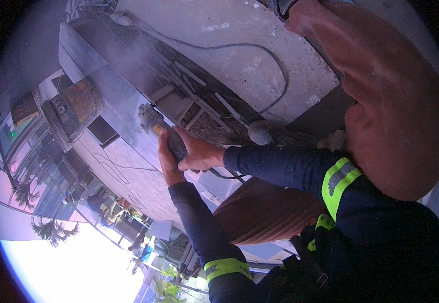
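Observation:
An angle grinder (164, 132) with a dark body and a yellow label sits between my two hands, its head pointing up and left over a long pale slab (128, 132). My left hand (167, 160) wraps one side of the grinder's body, thumb along it. From the other side my right hand (202, 153) grips the same body, fingers closed. A dark power cord trails from the tool's rear under my right forearm. Whitish dust hangs along a grey upright panel (91, 55) beyond the grinder's head. The disc is hard to make out, so contact with the slab cannot be told.
Narrow offcut strips (194, 78) lie piled in a gap beside the slab. A grey cable (239, 45) curves over a worn pale board (250, 70). Near my right forearm is a round grey object (260, 133). A rusty drum (80, 101) stands on the far side.

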### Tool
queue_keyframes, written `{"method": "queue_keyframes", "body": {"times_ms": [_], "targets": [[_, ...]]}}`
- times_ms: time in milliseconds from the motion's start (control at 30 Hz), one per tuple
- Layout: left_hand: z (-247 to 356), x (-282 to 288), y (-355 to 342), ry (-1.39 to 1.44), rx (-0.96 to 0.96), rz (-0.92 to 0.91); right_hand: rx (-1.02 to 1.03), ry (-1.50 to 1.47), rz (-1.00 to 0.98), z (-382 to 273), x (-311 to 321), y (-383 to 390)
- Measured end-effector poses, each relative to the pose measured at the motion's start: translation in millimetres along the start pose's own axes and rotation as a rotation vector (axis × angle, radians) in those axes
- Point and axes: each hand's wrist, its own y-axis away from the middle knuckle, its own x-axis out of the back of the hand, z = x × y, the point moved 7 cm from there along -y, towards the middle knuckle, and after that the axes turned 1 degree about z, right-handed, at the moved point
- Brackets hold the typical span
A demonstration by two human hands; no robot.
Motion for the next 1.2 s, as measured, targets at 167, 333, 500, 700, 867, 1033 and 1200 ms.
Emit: {"method": "queue_keyframes", "body": {"times_ms": [167, 333, 500, 700, 867, 1033, 1200], "targets": [[-1.8, 4.6, 2.0, 0.0, -0.008, 0.038, -0.06, -0.018, -0.033, -4.2, 0.1, 6.1], [-3.5, 6.1, -0.1, 0.006, -0.027, 0.008, -0.036, 0.054, 0.01, -3.6, 1.5, 5.4], [-6.8, 4.2, -2.8, 0.052, 0.0, 0.04, 0.012, 0.076, 0.03, 6.1, 1.1, -3.8], [-5.7, 19.5, -3.8, 0.087, -0.008, 0.024, -0.085, 0.036, -0.073, -11.5, -0.5, 6.2], [-5.7, 15.4, -6.8, 0.04, -0.019, 0.029, 0.099, 0.166, 0.099, -9.9, 5.3, -1.3], [-1.9, 18.1, -0.7, 0.03, -0.026, 0.059, 0.031, 0.051, 0.037, -9.8, -0.7, 1.2], [6.3, -2.8, 3.8, -0.012, -0.015, 0.046, -0.041, -0.055, 0.03, -7.0, 0.6, 1.5]]}}
